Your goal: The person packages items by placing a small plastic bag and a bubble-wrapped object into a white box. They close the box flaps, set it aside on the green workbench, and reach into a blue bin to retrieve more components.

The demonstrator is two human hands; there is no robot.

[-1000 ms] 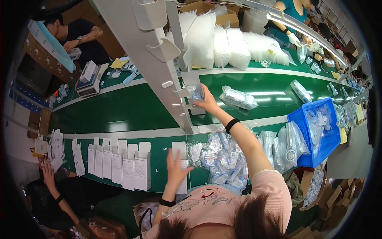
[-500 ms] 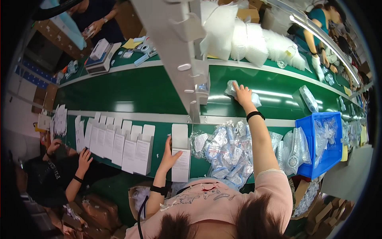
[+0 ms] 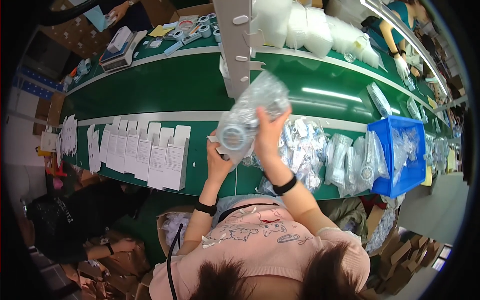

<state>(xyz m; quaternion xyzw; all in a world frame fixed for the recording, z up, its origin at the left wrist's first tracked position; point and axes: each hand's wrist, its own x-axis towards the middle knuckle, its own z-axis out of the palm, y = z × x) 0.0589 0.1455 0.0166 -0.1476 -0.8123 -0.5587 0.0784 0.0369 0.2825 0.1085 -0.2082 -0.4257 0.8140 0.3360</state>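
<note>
My right hand point(image 3: 270, 132) grips a clear bubble-wrap bag point(image 3: 257, 100), tilted, with a pale blue ring-shaped part showing at its lower end. My left hand point(image 3: 219, 159) is closed round a white carton point(image 3: 213, 139), which the bag mostly hides. Bag and carton overlap in front of me; whether the bag's end is inside the carton, I cannot tell. Left of my hands, several upright white cartons point(image 3: 167, 160) with open flaps stand in a slanting row. Beside my right forearm lies a pile of small clear packets point(image 3: 302, 155) with white and blue contents.
Larger wrapped items point(image 3: 345, 165) lie against a blue bin point(image 3: 400, 189) on the right. A metal post point(image 3: 234, 45) rises ahead. Stacked bubble bags point(image 3: 320, 37) and a scale point(image 3: 117, 57) stand across the green bench. A co-worker's hand point(image 3: 124, 245) is low at left.
My right hand has come back from the far green surface with the wrapped item to my left hand, which has raised the carton. The co-worker at left has moved their hands down from the table.
</note>
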